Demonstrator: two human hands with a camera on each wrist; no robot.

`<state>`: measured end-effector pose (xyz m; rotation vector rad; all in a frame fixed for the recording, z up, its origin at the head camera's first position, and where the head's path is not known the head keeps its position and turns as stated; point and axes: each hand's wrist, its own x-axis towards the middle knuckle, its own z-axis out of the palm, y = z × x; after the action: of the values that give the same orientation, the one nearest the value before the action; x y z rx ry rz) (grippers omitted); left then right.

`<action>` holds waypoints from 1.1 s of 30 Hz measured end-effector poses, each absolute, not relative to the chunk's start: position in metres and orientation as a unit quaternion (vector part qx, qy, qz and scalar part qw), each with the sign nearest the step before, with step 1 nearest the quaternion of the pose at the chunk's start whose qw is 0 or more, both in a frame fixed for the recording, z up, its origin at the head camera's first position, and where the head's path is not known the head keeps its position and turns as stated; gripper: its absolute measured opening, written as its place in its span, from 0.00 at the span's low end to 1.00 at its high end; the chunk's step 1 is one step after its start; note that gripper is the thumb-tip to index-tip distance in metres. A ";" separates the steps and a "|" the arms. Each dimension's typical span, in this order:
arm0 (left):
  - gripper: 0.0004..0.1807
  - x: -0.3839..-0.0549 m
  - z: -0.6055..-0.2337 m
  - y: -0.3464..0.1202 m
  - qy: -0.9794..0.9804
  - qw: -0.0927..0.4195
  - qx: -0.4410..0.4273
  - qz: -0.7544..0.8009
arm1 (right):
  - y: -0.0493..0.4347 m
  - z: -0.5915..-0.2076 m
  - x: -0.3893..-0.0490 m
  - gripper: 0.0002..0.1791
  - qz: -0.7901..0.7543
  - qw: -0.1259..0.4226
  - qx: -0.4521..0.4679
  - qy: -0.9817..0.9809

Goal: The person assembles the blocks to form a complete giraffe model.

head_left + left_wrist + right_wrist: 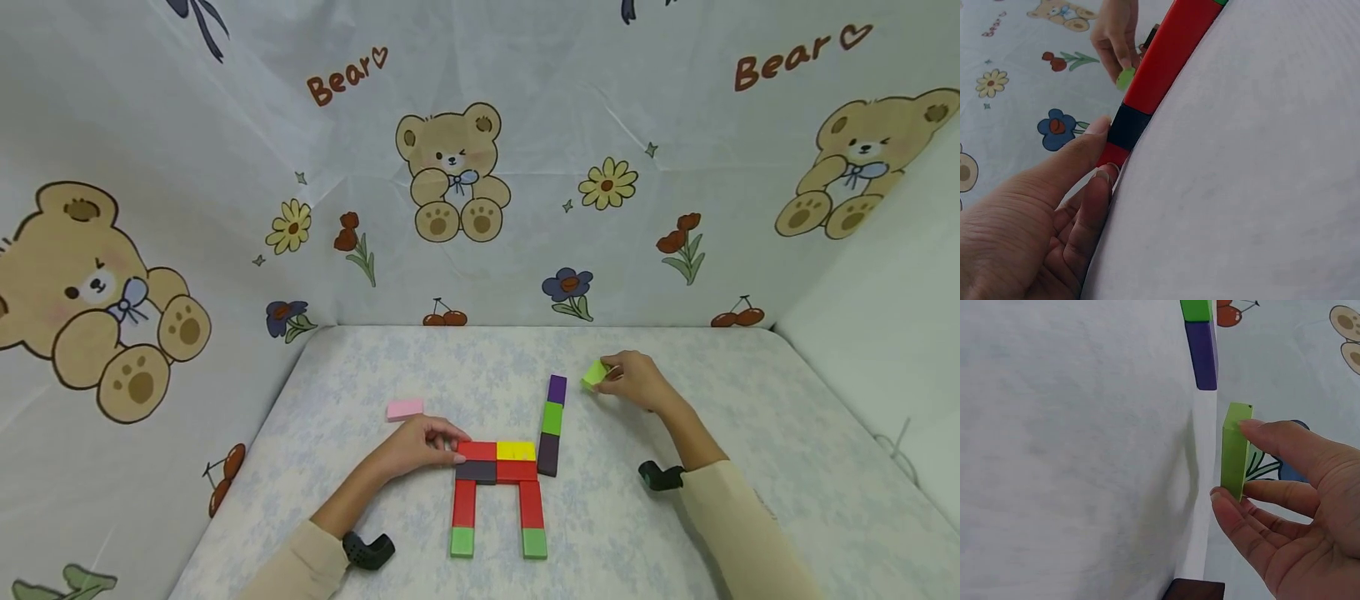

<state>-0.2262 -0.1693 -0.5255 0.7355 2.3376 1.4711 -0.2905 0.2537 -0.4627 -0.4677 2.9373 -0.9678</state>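
Note:
My right hand (636,382) pinches a light green block (1235,453) between thumb and fingers, raised over the far right of the table. At the centre lies a flat figure of blocks. Its body has a red block (477,451) and a yellow block (516,451) above a dark block (476,472) and another red block (516,472). Two red legs (464,503) end in green blocks (462,542). My left hand (420,443) holds the body's upper left corner, thumb by the dark block and fingertip on the red one.
Right of the figure, a slanting row joins purple (557,390), green (552,418) and dark (548,455) blocks. A pink block (405,409) lies beyond my left hand. One brown block (1194,590) sits near my right wrist. A bear-print sheet (525,83) hangs behind the table.

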 end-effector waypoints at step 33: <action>0.14 -0.225 -0.523 -0.170 0.802 0.146 0.260 0.518 | 0.246 -0.471 -0.342 0.29 -0.493 0.173 0.054 0.851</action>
<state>-0.2252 -0.1702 -0.5233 0.7490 2.3078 1.4920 -0.3415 0.2455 -0.4712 0.1531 2.4130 -1.3998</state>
